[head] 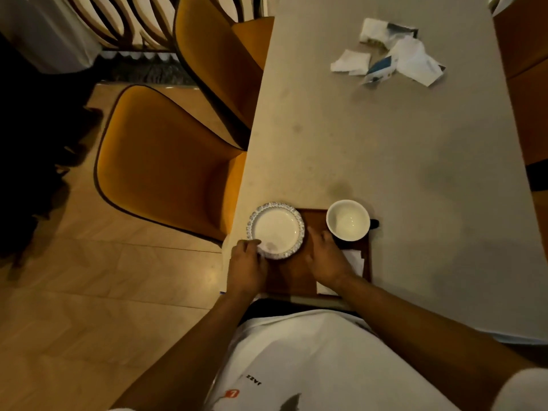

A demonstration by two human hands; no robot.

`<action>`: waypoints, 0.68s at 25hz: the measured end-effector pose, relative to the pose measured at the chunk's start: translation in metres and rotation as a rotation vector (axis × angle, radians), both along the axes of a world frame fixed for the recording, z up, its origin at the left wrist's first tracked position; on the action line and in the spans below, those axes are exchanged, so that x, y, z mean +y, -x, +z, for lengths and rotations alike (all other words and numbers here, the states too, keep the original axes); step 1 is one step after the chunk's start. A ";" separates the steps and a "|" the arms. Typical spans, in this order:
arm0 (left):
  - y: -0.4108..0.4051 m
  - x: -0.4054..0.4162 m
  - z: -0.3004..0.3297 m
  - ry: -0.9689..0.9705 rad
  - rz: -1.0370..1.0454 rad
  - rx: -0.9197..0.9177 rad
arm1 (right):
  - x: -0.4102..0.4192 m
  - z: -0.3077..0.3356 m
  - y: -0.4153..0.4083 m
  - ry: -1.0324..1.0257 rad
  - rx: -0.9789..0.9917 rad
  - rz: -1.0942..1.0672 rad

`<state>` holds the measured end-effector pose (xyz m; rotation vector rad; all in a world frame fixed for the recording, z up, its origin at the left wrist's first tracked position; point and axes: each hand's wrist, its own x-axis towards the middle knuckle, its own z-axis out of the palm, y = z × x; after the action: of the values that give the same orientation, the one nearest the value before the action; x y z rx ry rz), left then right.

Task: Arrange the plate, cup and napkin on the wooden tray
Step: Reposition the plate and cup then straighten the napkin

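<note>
Two hands at the tray

Left hand [247, 266] pinches the plate's [275, 229] near rim; plate overhangs the tray's [314, 216] left end. Right hand [327, 256] lies flat and open on the tray, holding nothing. Cup [348, 221] at far right corner. Napkin [354, 259] partly under right hand. Tray on surface [385, 143].

Bare forearms, white T-shirt

Both arms uncovered to the short white sleeves [522, 390]; the white shirt [311, 360] carries small black lettering — "JAZZ", upside down — with a red-orange badge [232, 393] just beside that lettering
</note>
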<state>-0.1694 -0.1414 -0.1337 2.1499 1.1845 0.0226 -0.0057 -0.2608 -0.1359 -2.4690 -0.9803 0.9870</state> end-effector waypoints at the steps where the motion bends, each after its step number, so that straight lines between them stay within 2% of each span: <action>1: 0.001 0.013 0.002 0.013 0.034 -0.023 | 0.010 -0.001 0.000 0.007 0.011 -0.020; 4: -0.002 0.046 0.002 0.079 0.012 -0.115 | 0.036 0.001 -0.002 0.008 0.034 -0.084; 9: -0.013 0.084 -0.017 0.230 -0.019 -0.111 | 0.061 0.000 -0.007 0.053 0.120 -0.172; 12: -0.016 0.086 -0.015 0.250 -0.014 -0.153 | 0.068 -0.001 -0.008 0.042 0.165 -0.214; 17: -0.016 0.081 -0.017 0.300 0.042 -0.176 | 0.067 0.000 -0.012 -0.092 0.166 -0.254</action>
<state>-0.1534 -0.0606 -0.1502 1.8221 1.0580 0.0480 0.0066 -0.1934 -0.1357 -2.3204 -0.6274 1.0174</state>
